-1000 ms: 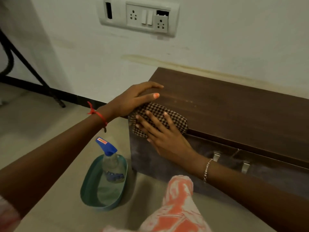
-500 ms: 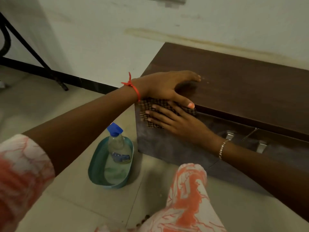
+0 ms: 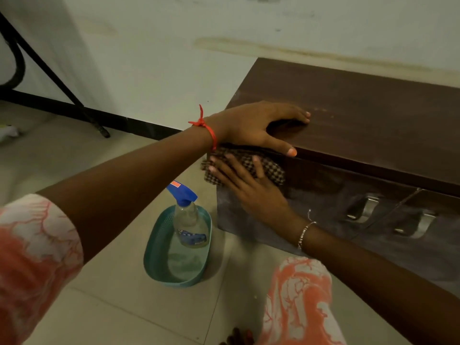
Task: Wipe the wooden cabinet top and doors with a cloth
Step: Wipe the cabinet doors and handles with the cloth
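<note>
Part of the checked cloth (image 3: pixel 263 168) is covered by the right hand (image 3: pixel 251 190) and overlapped above by the left hand (image 3: pixel 251 125); the cabinet (image 3: pixel 361 115) is cut off by the right edge; the bottle's (image 3: pixel 190 225) label cannot be read.

We see a dark brown wood-grain cabinet top (image 3: pixel 361 115), and below it a cabinet door (image 3: pixel 311 195) in the same brown, filmed with greyish streaks. Its handles (image 3: pixel 363 207) are silver metal. The cloth (image 3: pixel 266 168) carries a small brown-and-cream check. On the left hand (image 3: pixel 251 125) the thumbnail is painted orange-pink, and a red thread (image 3: pixel 207 128) circles that wrist; a silver bracelet (image 3: pixel 305 234) circles the wrist of the right hand (image 3: pixel 251 192). The sleeve (image 3: pixel 32 252) is coral with white veining, as is the garment over the knee (image 3: pixel 298 302). The spray bottle (image 3: pixel 190 222) is clear with a blue head and blue label, standing in a teal basin (image 3: pixel 154 260). The floor (image 3: pixel 112 312) is beige tile and the wall (image 3: pixel 149 58) off-white with a black skirting.
</note>
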